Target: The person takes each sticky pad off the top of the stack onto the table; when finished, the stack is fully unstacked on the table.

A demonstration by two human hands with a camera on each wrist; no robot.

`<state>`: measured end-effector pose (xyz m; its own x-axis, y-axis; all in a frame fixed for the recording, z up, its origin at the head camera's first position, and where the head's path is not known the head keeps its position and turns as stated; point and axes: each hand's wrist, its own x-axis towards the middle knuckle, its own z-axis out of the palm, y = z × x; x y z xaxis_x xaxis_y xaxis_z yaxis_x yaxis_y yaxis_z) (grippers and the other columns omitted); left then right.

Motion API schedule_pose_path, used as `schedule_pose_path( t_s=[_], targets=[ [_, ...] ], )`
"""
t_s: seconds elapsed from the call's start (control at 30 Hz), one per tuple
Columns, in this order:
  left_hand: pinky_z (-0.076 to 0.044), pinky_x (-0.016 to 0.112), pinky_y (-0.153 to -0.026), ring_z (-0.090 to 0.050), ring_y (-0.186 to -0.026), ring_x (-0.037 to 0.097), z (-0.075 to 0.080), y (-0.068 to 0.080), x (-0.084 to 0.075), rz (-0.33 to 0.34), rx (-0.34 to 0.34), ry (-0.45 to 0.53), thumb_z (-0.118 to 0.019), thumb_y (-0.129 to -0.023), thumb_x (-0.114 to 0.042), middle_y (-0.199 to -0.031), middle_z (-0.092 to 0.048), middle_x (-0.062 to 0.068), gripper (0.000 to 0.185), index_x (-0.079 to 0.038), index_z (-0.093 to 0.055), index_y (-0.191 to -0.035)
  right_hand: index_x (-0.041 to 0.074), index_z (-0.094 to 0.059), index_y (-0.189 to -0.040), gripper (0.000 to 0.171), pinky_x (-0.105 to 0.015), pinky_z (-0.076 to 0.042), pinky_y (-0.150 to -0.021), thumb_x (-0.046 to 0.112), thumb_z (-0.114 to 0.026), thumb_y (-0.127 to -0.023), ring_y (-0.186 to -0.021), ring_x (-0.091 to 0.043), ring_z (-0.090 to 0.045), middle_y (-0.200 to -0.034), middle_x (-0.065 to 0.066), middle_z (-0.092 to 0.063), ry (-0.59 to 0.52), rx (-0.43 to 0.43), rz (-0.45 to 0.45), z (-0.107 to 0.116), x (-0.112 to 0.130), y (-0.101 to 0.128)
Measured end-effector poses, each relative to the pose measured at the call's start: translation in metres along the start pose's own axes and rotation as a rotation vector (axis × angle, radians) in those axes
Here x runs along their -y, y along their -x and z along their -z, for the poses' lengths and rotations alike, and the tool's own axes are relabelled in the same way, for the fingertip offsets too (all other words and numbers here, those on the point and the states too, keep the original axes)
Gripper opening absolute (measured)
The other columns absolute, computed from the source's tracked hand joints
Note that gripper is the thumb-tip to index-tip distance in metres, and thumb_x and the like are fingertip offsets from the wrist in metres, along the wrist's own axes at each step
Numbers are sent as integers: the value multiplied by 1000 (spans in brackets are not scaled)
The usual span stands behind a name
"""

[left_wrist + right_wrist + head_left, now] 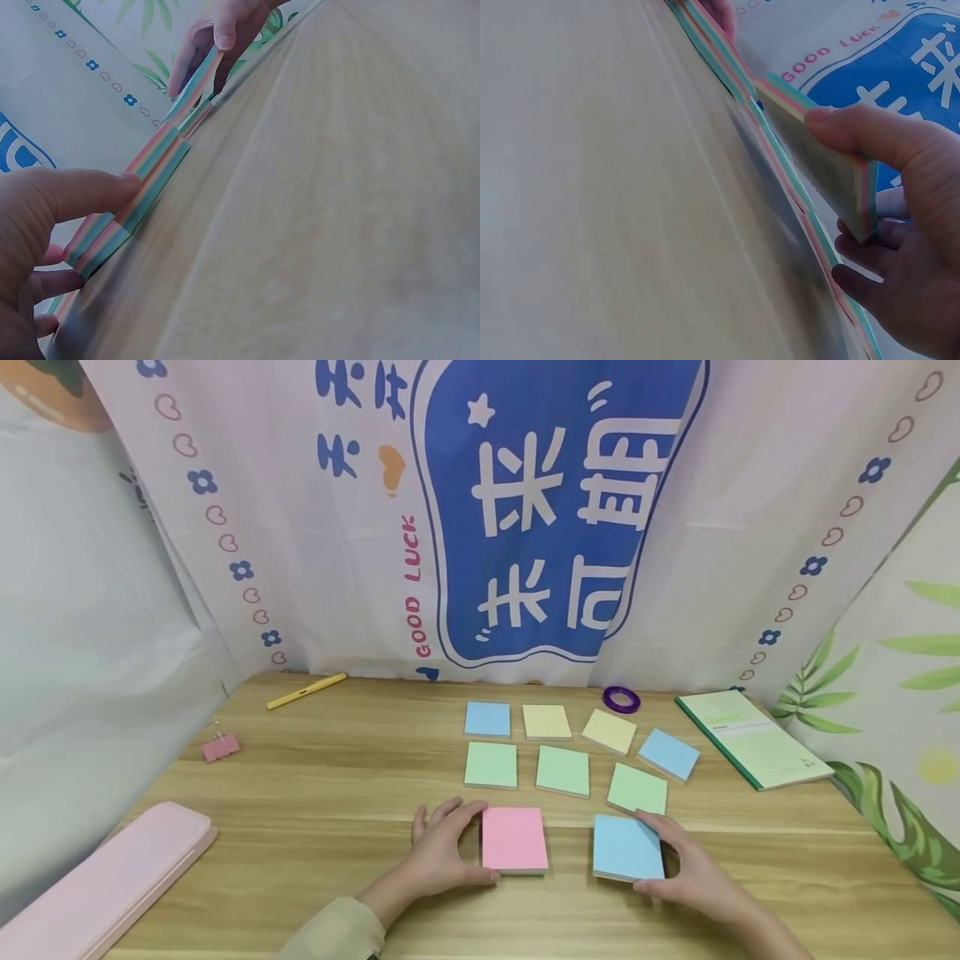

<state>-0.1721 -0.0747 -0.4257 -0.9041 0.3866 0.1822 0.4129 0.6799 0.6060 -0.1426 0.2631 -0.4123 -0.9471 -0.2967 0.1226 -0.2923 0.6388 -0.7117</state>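
Note:
In the head view my left hand (438,852) holds a pink-topped sticky note pad (514,839) by its left side, thumb at the near edge and index finger at the far corner. My right hand (693,868) pinches a blue-topped sticky note pad (627,847) between thumb and fingers. The right wrist view shows that blue-topped pad (821,154) tilted and raised off the table, its pale underside showing. Striped layers of colour run along the pads' edges. Just beyond my hands lie green pads (564,770), with yellow pads (547,722) and blue pads (487,718) around them.
A purple tape ring (622,699) and a green notebook (753,739) lie at the back right. On the left are a yellow pen (306,691), a pink binder clip (221,747) and a long pink case (112,881). A printed curtain (345,568) hangs behind the table.

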Motion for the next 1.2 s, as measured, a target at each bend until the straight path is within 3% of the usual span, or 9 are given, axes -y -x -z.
schedule_pose_path(
  t_s=[0.27,0.47,0.53,0.6,0.83,0.97,1.03,1.2],
  targets=[
    [5,58,-91,-25,-120,30,0,1,0,-1,-1,-5,-75,-54,-48,-121,-47,1,86,-13,-42,-126,-1,-33,-130,83,-49,-35,-83,22,-76,-63,-109,-39,-36,-127,-27,-29,14,-39,-48,20,-2,5],
    [5,58,-91,-26,-119,29,-1,1,0,-1,-5,-14,-75,-53,-48,-121,-47,0,86,-14,-42,-125,-3,-33,-129,81,-23,-39,-80,15,-76,-63,-106,-36,-36,-126,-27,-34,80,-151,15,40,-13,9],
    [5,58,-90,-26,-119,29,-1,1,1,-1,-6,-17,-75,-53,-48,-121,-47,0,86,-14,-42,-125,-5,-31,-130,81,-13,-35,-78,13,-75,-65,-108,-36,-34,-127,-28,-31,71,-172,1,48,-19,10],
    [5,59,-90,-26,-119,29,-1,1,1,-2,-7,-22,-75,-53,-48,-121,-47,0,86,-14,-42,-125,-6,-26,-131,81,-11,-32,-75,14,-73,-68,-108,-39,-33,-129,-30,-27,49,-165,-59,57,-26,11],
    [5,59,-90,-25,-119,29,-1,0,1,1,-2,-19,-75,-54,-49,-122,-46,1,86,-14,-42,-126,-7,-13,-134,84,-31,-42,-75,23,-66,-76,-105,-50,-33,-129,-35,-20,9,-109,-260,80,-53,14],
    [6,58,-90,-25,-120,29,-1,0,1,2,5,-14,-74,-54,-49,-122,-46,1,87,-14,-42,-126,-9,-11,-133,84,-22,-40,-71,27,-64,-78,-107,-50,-32,-127,-37,-20,43,-93,-309,86,-69,15],
    [6,58,-90,-25,-120,29,-1,0,1,1,6,-14,-74,-54,-49,-122,-46,1,87,-14,-41,-126,-9,-11,-133,85,-24,-39,-73,28,-64,-78,-108,-49,-30,-127,-38,-20,62,-88,-318,88,-74,14],
    [6,57,-91,-24,-120,29,0,0,1,1,7,-7,-74,-54,-49,-121,-47,1,87,-13,-42,-126,-10,-12,-133,86,-54,-27,-86,28,-64,-77,-113,-51,-20,-128,-39,-16,76,-88,-306,91,-83,12]
  ],
)
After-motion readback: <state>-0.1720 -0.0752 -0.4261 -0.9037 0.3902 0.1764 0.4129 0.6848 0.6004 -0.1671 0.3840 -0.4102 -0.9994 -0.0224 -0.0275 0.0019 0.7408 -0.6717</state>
